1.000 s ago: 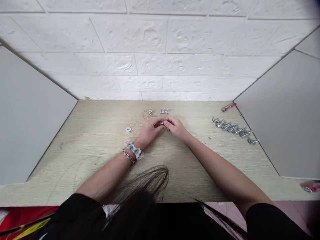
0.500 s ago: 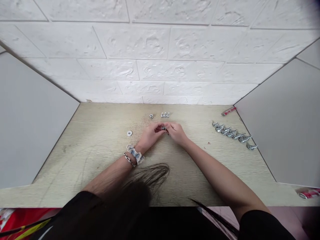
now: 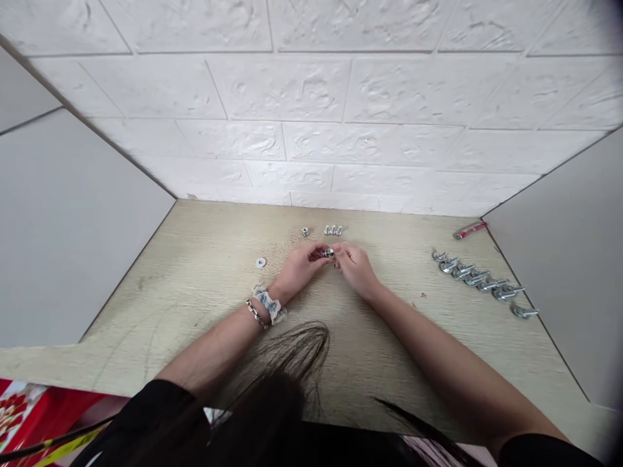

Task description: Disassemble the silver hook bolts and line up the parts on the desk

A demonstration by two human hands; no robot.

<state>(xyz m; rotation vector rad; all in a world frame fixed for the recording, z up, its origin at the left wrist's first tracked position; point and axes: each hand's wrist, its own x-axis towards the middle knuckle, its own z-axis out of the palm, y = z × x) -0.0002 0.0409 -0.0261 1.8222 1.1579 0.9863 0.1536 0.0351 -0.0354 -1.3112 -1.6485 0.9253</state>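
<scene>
Between the fingertips of both hands is a small metal bolt [image 3: 328, 253] with what looks like a nut and washer on it; the fingers hide part of it. My left hand [image 3: 298, 268], with a bracelet and scrunchie at the wrist, is closed on one end. The other end is pinched by my right hand [image 3: 359, 271], thumb on top. A flat washer [image 3: 261, 263] lies left of my left hand. Beyond the hands, a nut [image 3: 305, 231] sits on the tabletop beside a short row of three small bolts [image 3: 333, 230].
Toward the right panel runs a slanting row of several bolts with washers [image 3: 477, 277]. A red marker-like cylinder [image 3: 470, 230] lies in the back right corner. White brick-pattern wall [image 3: 311, 91] closes the back, with grey panels [image 3: 87, 233] at both sides of the wooden tabletop [image 3: 209, 246].
The view has shifted, so the tabletop things appear further right. Both hands still hold the bolt, and more of its metal shows between the fingertips.
</scene>
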